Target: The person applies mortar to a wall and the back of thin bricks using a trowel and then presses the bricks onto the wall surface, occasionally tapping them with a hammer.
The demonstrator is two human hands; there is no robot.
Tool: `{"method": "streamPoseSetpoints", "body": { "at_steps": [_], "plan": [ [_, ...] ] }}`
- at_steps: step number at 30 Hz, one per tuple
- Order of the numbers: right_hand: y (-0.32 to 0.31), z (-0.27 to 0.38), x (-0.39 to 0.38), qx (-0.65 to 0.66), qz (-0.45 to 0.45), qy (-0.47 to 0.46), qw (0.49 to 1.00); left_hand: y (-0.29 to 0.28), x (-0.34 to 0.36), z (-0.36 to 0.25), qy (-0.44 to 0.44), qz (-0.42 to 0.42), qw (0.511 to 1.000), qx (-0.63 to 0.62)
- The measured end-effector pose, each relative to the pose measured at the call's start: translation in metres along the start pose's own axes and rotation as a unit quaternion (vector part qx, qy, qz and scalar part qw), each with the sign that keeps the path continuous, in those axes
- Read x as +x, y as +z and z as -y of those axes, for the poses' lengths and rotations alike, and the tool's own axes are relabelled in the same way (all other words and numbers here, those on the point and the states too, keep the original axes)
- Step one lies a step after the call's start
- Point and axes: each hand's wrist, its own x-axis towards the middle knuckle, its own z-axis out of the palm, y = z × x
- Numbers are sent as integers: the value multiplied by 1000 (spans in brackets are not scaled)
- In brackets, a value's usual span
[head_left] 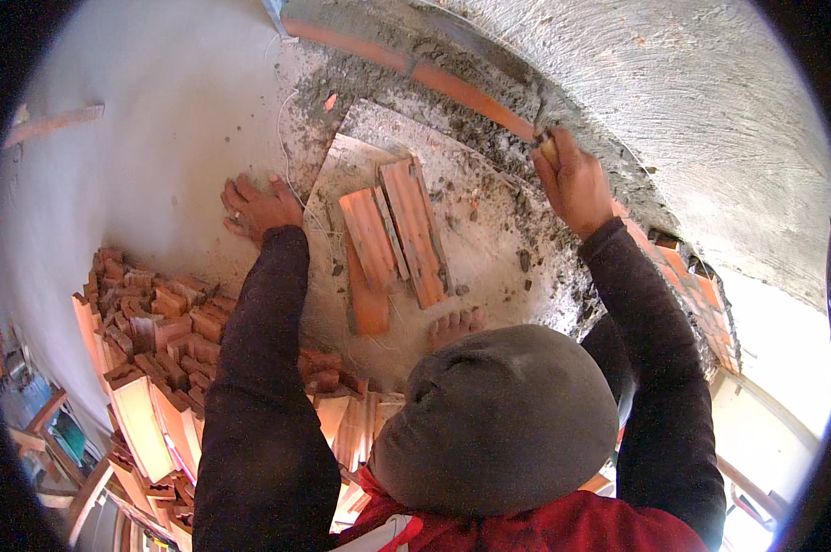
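Observation:
My right hand (576,187) is closed around the wooden handle of a trowel (548,145). The trowel's metal end lies against wet grey mortar, beside a row of orange bricks (470,96) along the foot of the rough plastered surface. My left hand (261,206) has its fingers spread and rests on a pale, smooth surface (171,156); it holds nothing. Between my hands, several flat grooved orange bricks (415,230) lie on a mortar-stained board (351,170).
At the lower left is a heap of orange bricks (167,322), with wooden pieces beyond it. Bare toes (457,325) show below the loose bricks. Mortar crumbs (526,260) are scattered near the brick row. More bricks (696,285) continue the row at right. A thin string (291,138) crosses near my left hand.

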Motion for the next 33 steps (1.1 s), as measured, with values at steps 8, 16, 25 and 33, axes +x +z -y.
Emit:
{"method": "streamPoseSetpoints", "body": {
  "at_steps": [8,16,25,33],
  "plan": [
    [18,-7,12,-34,78,46,995,2,3,9,-12,11,1000,3],
    [13,-34,7,-23,34,8,999,3,5,-7,-10,0,1000,6],
    [8,-40,0,1,12,9,1000,12,-2,4,-40,59,996,51],
    [1,-35,-24,-30,129,102,986,-26,-8,12,-31,91,995,15]
  ]
}}
